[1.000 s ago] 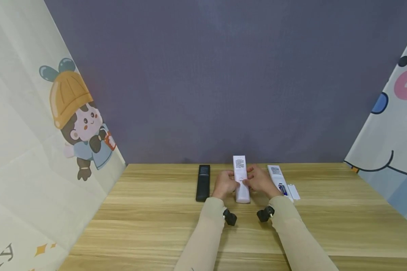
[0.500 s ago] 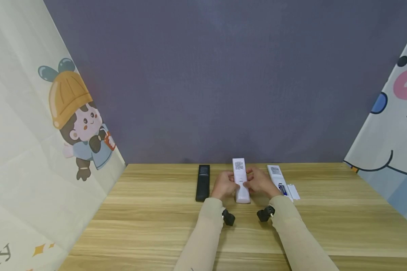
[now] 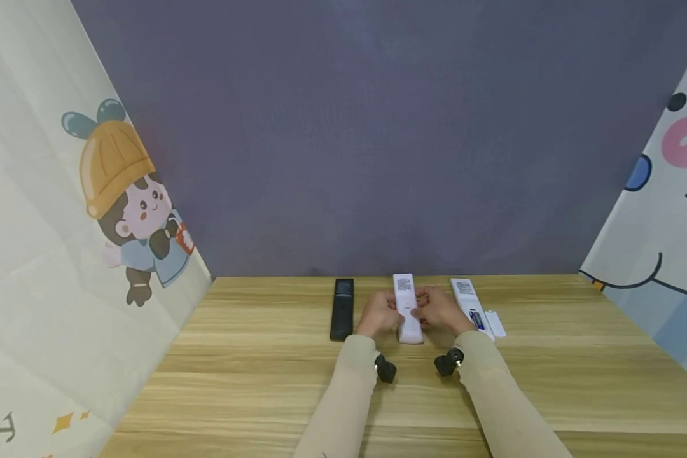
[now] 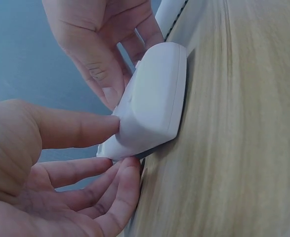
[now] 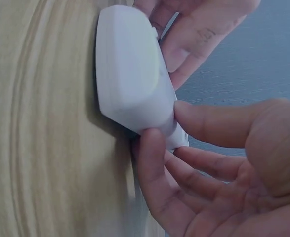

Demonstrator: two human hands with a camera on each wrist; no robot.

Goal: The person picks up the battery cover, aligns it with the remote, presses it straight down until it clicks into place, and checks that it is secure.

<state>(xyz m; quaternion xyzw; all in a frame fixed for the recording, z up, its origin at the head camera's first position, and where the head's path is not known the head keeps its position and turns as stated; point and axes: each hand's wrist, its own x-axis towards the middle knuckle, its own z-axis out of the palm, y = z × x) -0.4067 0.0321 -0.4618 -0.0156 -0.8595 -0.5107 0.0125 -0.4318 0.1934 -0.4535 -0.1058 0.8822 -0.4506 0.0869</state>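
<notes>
Listing left to right, as I see it remotely: black remote, left of the grip, near enough that a sideways sweep could knock it; left hand, pinching one edge of the white remote, back up, between both hands, where uneven pressure could twist it loose; right hand, pinching the opposite edge; right of the grip, open-backed remote, exposed batteries, loose cover just beside, all liable to scatter should that hand drift outward.
</notes>
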